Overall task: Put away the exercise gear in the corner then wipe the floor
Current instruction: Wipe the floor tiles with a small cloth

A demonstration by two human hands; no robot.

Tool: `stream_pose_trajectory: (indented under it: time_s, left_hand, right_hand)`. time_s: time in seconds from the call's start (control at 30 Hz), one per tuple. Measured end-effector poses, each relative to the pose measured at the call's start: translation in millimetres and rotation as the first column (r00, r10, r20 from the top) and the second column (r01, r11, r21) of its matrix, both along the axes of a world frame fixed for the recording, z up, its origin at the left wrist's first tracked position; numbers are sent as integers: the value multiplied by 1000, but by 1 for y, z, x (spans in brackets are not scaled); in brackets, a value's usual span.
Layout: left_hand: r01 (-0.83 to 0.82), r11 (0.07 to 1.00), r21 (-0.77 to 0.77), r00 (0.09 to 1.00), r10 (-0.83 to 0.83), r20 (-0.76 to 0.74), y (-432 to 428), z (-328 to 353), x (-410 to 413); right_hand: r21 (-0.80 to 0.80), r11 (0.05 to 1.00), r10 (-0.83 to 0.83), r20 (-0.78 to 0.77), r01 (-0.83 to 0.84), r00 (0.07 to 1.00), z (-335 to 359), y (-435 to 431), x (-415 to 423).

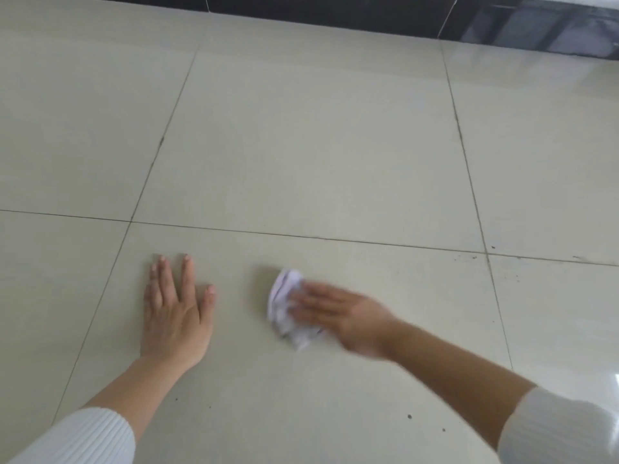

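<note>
A crumpled white cloth (284, 306) lies on the pale tiled floor (301, 145). My right hand (338, 318) presses flat on the cloth with straight fingers; the hand is blurred by motion. My left hand (176, 313) rests palm down on the floor to the left of the cloth, fingers spread and straight, holding nothing. No exercise gear is in view.
A dark glossy skirting (335, 11) runs along the far edge of the floor at the top. Small dark specks (409, 416) dot the tiles near me and at the right grout line. Grout lines cross the floor.
</note>
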State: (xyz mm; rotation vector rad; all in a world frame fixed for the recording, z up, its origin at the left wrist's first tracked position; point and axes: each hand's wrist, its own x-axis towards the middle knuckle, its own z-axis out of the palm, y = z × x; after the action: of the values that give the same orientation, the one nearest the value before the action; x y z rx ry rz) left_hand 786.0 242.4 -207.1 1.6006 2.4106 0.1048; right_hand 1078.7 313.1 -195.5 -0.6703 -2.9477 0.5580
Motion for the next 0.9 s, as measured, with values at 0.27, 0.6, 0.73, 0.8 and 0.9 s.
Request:
stream_pose_trajectory:
  time_s: [0.27,0.6,0.73,0.8,0.9]
  left_hand:
    - [-20,1000,4,997,20,74,2,2,-2]
    - [37,981,190,999,-36,-10,12,8,-24]
    - [-74,984,161,997,78,-16,13,6,-25]
    - [-88,993,85,996,88,-4,11,2,-32]
    - [-55,995,80,998,53,24,9,-1,-44]
  right_hand:
    - [-70,366,-928,54,928,370,15,89,-13]
    - [-119,990,-76,-52,70,996,1,-56,-120]
    - [-118,977,181,5,-179,983,4,-27,-90]
    - [-86,996,23,-16,-25,1000,2,9,-68]
    - [-27,891,-453,-71,452,889,3,66,-33]
